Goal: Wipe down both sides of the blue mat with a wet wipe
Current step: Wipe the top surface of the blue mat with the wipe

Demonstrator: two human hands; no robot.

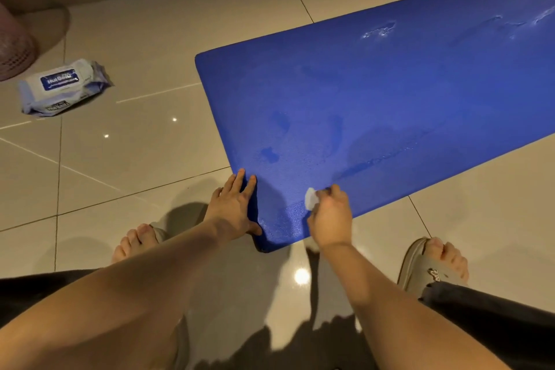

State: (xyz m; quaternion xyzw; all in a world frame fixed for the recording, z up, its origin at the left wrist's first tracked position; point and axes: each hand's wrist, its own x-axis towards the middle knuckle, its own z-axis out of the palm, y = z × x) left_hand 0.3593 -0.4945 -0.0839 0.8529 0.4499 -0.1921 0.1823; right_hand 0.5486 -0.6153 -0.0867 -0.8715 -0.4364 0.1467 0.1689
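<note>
The blue mat (pixel 375 93) lies flat on the tiled floor and runs from near my feet up to the top right. Wet streaks and damp patches show on its surface. My left hand (pixel 232 207) presses flat on the mat's near left corner, fingers straight, thumb at the edge. My right hand (pixel 330 216) grips a crumpled white wet wipe (pixel 310 199) against the mat near its front edge.
A pack of wet wipes (pixel 64 85) lies on the tiles at the left. A pink basket (pixel 13 45) stands at the far left edge. My feet in sandals (pixel 420 261) flank the mat's near corner. A wall base runs along the top.
</note>
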